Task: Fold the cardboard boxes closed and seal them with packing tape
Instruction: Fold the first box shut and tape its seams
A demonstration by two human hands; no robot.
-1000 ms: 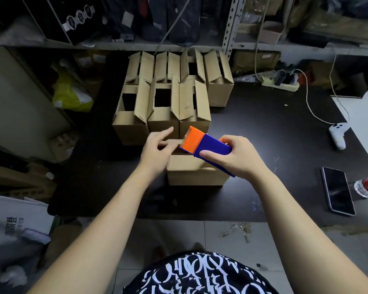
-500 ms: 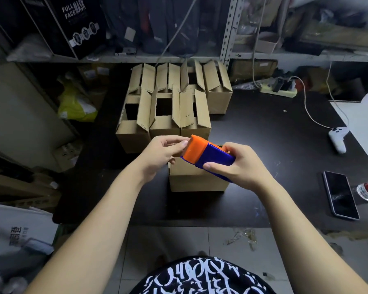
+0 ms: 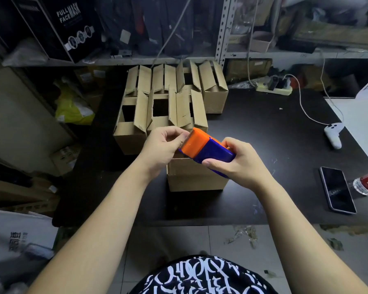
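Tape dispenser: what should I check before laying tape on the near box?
1. Right hand grips the tape dispenser: ok.
2. Left hand pinches at its orange end: ok.
3. Tape end pulled free: cannot tell.
4. Near box flaps shut: cannot tell, top hidden.
5. Tape dispenser held above that box: ok.
6. Phone apart from the box: ok.

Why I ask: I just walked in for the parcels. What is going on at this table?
A person is taping up boxes at the dark table. The right hand grips an orange and blue tape dispenser above a closed cardboard box. The left hand pinches at the dispenser's orange front, apparently to draw out tape. Behind, the other boxes stand with flaps open, not yet sealed.
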